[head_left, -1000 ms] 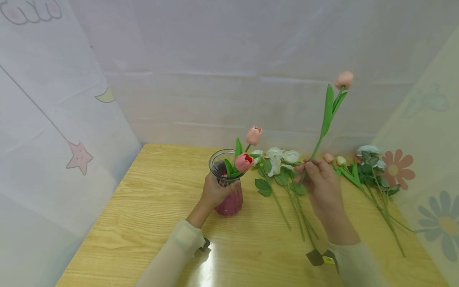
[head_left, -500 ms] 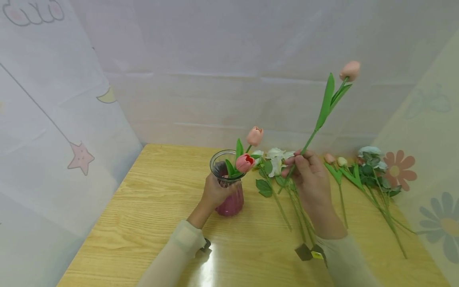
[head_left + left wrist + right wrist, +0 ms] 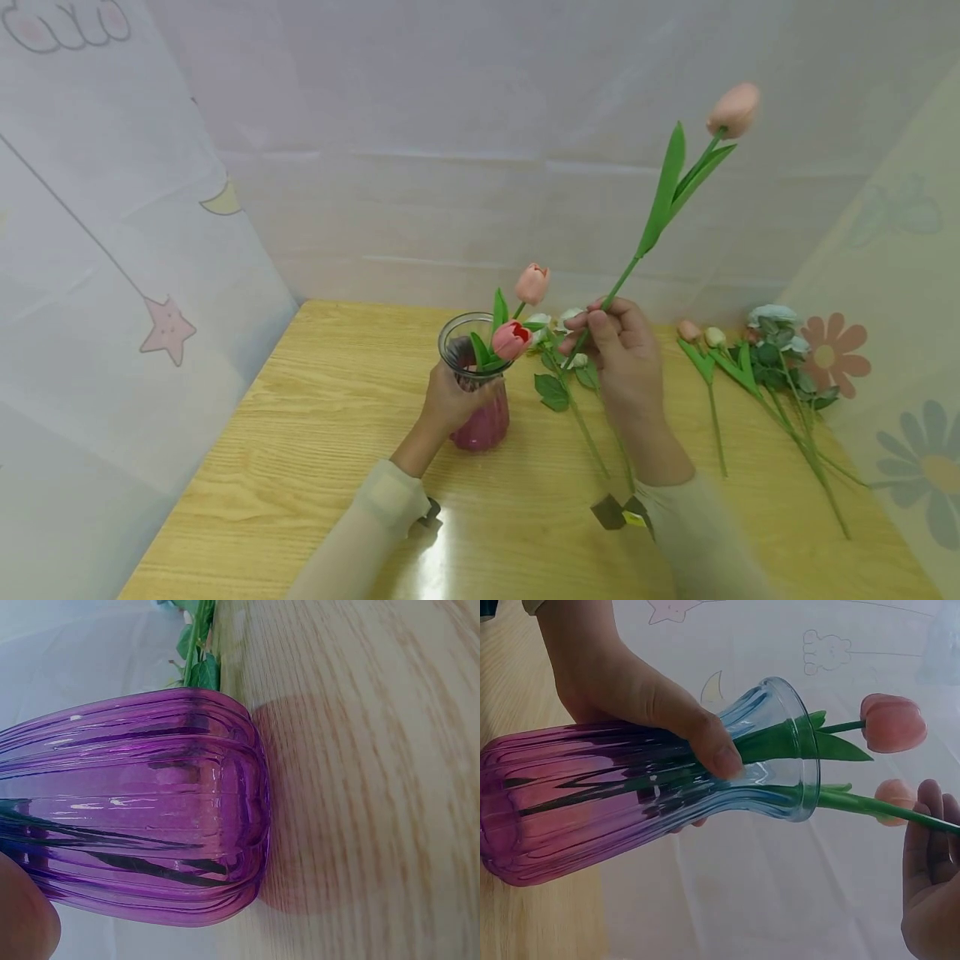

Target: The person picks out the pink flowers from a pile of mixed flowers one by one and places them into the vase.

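Note:
A ribbed glass vase [image 3: 480, 427], purple below and bluish toward its rim, stands upright on the table. My left hand [image 3: 448, 402] grips its neck, thumb across the near side in the right wrist view. Two pink tulips, a darker one [image 3: 512, 341] and a paler one [image 3: 532, 284], stand in it, their stems showing through the glass [image 3: 142, 862]. To the right of the vase, my right hand [image 3: 628, 371] pinches the stem of a pale pink tulip [image 3: 733, 110] between thumb and fingers. Its bloom points up and right; the stem's lower end slants down toward the vase.
White roses [image 3: 572, 321] with green stems lie behind and below my right hand, partly hidden by it. Farther right lie a pale pink tulip [image 3: 688, 331], a cream tulip [image 3: 715, 337] and a bluish-white flower [image 3: 772, 317]. A pale cloth backdrop [image 3: 420, 208] rises behind the wooden table [image 3: 300, 467].
My right hand has carried the tulip left toward the vase, and its bloom has risen and leans farther right. My left hand and the vase have stayed in place.

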The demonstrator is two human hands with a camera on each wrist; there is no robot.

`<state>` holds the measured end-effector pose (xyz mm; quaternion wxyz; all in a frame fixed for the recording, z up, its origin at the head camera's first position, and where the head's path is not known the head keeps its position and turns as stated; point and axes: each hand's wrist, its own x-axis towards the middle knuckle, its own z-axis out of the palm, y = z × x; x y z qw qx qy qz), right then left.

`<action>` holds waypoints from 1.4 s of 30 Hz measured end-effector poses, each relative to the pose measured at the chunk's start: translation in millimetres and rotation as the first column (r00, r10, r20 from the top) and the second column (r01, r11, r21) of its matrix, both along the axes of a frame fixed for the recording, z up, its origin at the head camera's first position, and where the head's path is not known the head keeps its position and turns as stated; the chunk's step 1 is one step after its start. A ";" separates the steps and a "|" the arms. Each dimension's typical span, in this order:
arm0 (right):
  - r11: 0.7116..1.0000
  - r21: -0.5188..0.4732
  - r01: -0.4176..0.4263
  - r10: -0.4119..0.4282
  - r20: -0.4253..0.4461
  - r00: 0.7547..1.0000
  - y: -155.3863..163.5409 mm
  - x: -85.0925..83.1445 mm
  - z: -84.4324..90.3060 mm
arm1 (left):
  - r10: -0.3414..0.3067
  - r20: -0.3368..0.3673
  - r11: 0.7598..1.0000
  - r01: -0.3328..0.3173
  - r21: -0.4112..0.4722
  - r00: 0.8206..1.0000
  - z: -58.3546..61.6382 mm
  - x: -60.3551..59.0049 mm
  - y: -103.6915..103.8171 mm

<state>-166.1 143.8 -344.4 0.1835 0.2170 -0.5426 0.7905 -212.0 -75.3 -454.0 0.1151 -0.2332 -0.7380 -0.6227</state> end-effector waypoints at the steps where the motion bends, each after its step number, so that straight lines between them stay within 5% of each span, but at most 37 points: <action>1: 1.000 0.007 0.014 -0.014 -0.008 1.000 -2.8 -0.9 0.9 | 0.000 -0.003 1.000 0.000 0.006 1.000 -2.6 -1.2 0.0; 6: 0.999 0.006 0.052 -0.051 -0.049 0.998 -14.4 -5.3 5.5 | -0.005 -0.021 0.999 0.005 0.034 1.000 -12.7 -6.8 -0.1; 22: 0.985 -0.005 0.172 -0.171 -0.128 0.977 -39.1 -21.2 6.3 | 0.011 -0.030 1.000 -0.011 0.019 0.999 -12.9 -6.2 -0.1; 30: 0.988 -0.023 0.150 -0.152 -0.158 0.976 -47.6 -25.6 5.8 | 0.005 -0.008 0.999 -0.004 0.035 1.000 -11.7 -4.9 1.1; 42: 0.983 0.103 0.149 -0.135 -0.135 0.982 -51.1 -27.6 -5.2 | 0.023 -0.032 1.000 -0.022 0.012 0.999 -10.9 -4.7 0.3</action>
